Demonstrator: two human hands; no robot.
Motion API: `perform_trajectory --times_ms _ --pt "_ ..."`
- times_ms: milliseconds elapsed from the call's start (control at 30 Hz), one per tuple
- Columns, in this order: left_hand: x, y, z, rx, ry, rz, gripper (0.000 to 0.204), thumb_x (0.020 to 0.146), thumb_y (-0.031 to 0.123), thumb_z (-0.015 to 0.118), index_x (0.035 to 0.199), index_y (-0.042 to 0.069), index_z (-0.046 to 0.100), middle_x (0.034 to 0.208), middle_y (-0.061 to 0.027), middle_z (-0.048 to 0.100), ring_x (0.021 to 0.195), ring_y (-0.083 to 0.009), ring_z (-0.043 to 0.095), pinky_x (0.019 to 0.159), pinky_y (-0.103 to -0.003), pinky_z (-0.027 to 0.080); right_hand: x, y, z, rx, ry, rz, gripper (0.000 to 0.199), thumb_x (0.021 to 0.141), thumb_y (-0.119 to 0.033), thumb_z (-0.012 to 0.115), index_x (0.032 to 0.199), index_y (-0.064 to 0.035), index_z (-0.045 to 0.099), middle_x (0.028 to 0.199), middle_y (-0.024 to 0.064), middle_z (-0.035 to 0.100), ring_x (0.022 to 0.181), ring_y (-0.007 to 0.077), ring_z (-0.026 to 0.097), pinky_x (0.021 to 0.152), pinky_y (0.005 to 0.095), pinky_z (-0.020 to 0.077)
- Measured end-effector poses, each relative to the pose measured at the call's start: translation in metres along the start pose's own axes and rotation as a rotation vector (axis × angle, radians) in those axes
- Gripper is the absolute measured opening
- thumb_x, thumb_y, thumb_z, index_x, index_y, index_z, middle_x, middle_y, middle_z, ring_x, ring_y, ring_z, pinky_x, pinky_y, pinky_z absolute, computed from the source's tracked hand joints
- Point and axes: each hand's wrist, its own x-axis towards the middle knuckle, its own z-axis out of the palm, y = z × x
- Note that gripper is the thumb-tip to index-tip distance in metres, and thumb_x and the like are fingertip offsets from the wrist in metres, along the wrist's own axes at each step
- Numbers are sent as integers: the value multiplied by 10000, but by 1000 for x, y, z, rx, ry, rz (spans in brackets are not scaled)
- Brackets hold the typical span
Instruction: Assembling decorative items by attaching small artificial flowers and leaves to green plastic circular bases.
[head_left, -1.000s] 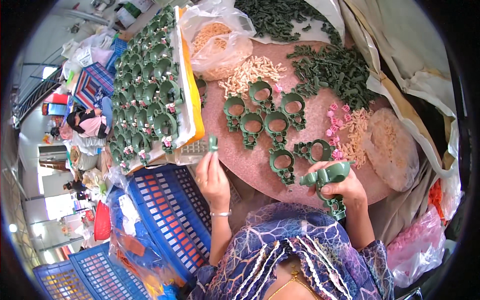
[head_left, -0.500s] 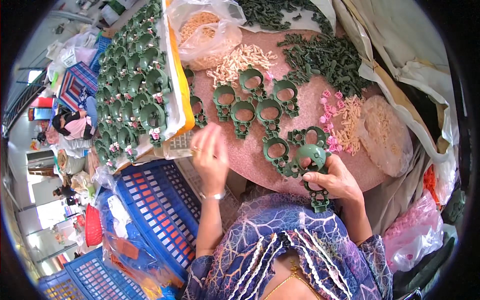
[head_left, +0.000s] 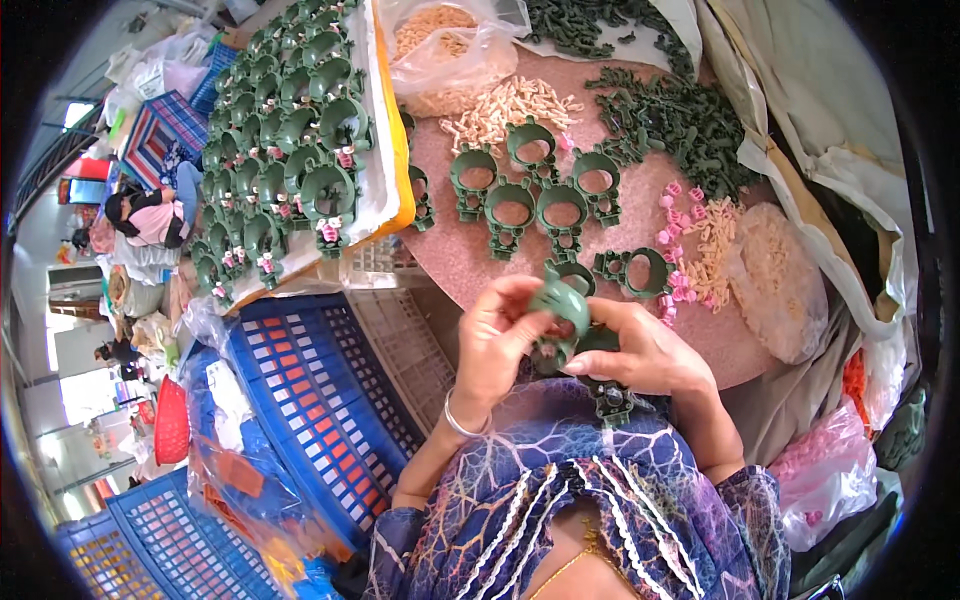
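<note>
My left hand (head_left: pixel 498 335) pinches a green plastic piece (head_left: pixel 562 303) with a rounded, eared top at the near edge of the table. From the other side my right hand (head_left: pixel 655 348) closes on the same piece, its thumb low and its fingers bent around it. The fingers cover much of the piece's lower part. Another green ring-shaped piece (head_left: pixel 574 277) lies partly hidden behind the hands. Below the right hand, a further green piece (head_left: pixel 612 402) shows at the table's edge. More green ring-headed figures (head_left: pixel 511 207) lie farther off on the pink table (head_left: pixel 450 262).
At left a white-and-yellow tray (head_left: pixel 400 170) holds rows of green figures with small pink-and-white parts. Piles of peach pegs (head_left: pixel 510 108), dark green parts (head_left: pixel 690 125) and pink pieces (head_left: pixel 672 240) lie around the tabletop. Blue baskets (head_left: pixel 310 390) stand at lower left.
My left hand has come right from near the tray and now grips the green piece. The right hand has moved slightly left with it, and the view has shifted a little.
</note>
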Motion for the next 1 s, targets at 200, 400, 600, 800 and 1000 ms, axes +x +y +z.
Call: perform_trajectory --times_ms 200,400,600,800,1000 --pt "9 1 -33 1254 689 716 432 844 -37 727 1265 26 655 1002 -86 612 933 -217 636 782 -341 542 -21 30 -11 497 88 31 515 914 -166 711 1366 -45 497 1184 29 580 1038 118 560 918 296 476" --pt "39 0 -26 1854 642 476 473 871 121 687 1301 -43 578 1056 -176 597 922 -348 604 857 -451 485 -47 48 -16 751 138 -86 663 841 -141 810 1382 -13 448 1267 59 578 1143 169 589 1024 348 472" --pt "42 8 -18 1344 356 350 453 906 129 680 1291 -78 561 1229 -269 597 1103 -417 597 951 -457 479 -60 68 -22 621 365 -272 639 810 -69 821 1349 -8 483 1304 132 588 1209 228 582 994 363 519" --pt "29 -6 -62 1512 290 608 600 928 447 648 1352 28 584 1462 -153 504 1312 -407 445 1100 -497 358 -55 65 -26 -45 390 -182 326 840 76 653 1152 -17 666 1157 108 635 1070 209 620 915 327 503" --pt "37 -40 -67 1457 274 610 519 986 439 567 1391 114 574 1561 -126 399 1366 -429 377 1174 -570 219 -26 81 6 -178 527 -155 350 841 41 667 1184 -23 645 1086 142 667 1017 293 658 873 380 529"
